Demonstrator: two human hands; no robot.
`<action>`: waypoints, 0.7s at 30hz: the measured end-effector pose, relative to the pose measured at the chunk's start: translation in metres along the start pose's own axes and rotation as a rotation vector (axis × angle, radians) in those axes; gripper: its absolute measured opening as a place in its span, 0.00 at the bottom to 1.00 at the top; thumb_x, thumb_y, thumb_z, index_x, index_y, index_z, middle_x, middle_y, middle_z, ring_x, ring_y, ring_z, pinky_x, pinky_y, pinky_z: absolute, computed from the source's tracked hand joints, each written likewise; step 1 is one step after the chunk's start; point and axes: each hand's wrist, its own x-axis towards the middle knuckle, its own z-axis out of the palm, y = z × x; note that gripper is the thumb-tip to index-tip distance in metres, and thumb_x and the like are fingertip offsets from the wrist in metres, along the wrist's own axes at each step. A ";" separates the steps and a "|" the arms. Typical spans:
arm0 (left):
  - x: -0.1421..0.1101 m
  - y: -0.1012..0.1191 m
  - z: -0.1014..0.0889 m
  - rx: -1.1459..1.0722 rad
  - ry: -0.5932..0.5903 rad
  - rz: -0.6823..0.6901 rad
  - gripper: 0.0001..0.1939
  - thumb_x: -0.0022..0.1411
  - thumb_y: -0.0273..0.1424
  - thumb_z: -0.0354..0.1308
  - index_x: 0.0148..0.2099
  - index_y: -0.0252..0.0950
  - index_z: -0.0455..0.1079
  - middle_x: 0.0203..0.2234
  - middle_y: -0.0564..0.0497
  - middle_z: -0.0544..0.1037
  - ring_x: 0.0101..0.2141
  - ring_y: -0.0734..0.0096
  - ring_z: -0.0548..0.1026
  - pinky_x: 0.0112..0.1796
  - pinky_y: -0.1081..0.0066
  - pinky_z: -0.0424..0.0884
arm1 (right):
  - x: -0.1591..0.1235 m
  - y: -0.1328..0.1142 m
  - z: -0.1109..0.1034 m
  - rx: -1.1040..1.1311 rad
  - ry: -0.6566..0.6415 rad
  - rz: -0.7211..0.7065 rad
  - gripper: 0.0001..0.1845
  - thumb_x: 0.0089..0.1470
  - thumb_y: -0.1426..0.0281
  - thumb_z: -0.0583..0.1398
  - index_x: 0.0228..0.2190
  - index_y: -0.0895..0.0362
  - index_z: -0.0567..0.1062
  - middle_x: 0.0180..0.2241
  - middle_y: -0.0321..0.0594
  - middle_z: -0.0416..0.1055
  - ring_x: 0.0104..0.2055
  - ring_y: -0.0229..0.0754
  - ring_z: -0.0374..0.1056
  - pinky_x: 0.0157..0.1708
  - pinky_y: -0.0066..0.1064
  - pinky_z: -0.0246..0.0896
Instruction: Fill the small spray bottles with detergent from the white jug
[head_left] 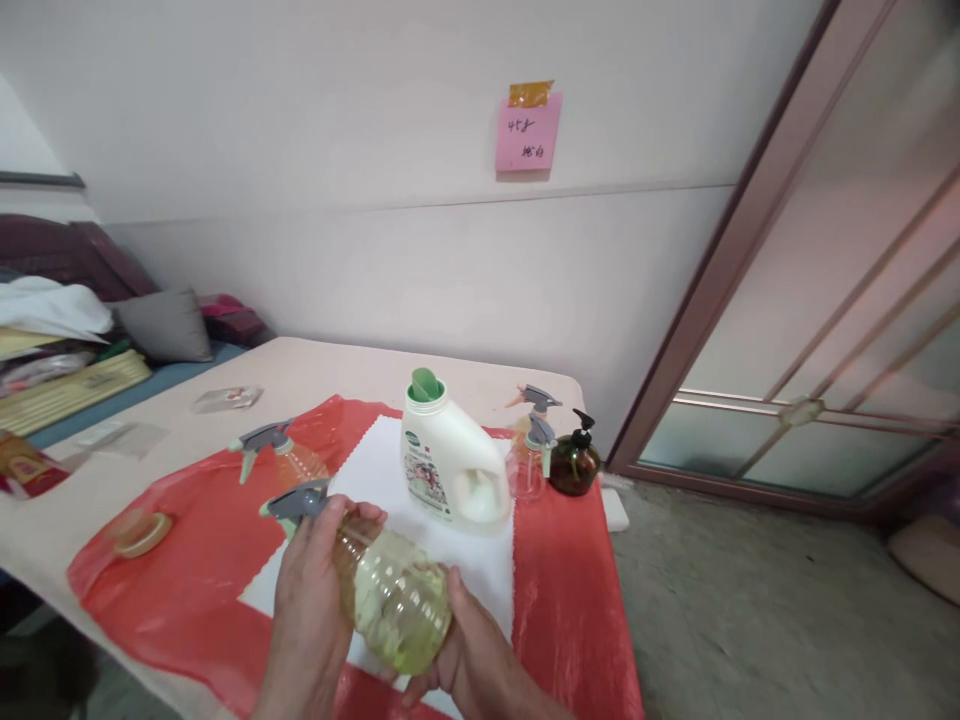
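Observation:
Both hands hold a clear ribbed spray bottle [397, 595] with yellowish liquid in it, tilted so its grey trigger head [300, 500] points up and left. My left hand [319, 570] is wrapped round the neck end. Around the base end, my right hand [469, 640] has its fingers closed. Just beyond stands a white detergent jug [442, 465] with no cap on and a green spout [425, 385] showing at its mouth. It rests on a white sheet [379, 450] over red plastic [195, 550].
Left of the jug is an orange-tinted spray bottle [296, 455]. Near the right edge stand a pink spray bottle [529, 470], another grey spray head [538, 397] and a brown pump bottle [574, 465]. A round translucent cap [142, 533] lies left. A pink note [528, 135] is taped to the wall.

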 end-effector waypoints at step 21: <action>0.000 -0.003 -0.002 0.147 -0.057 0.059 0.19 0.48 0.44 0.68 0.35 0.34 0.74 0.33 0.45 0.82 0.41 0.55 0.79 0.39 0.64 0.74 | -0.005 0.005 -0.005 -0.034 0.015 -0.022 0.38 0.45 0.42 0.61 0.47 0.57 0.68 0.33 0.42 0.76 0.18 0.31 0.65 0.18 0.24 0.56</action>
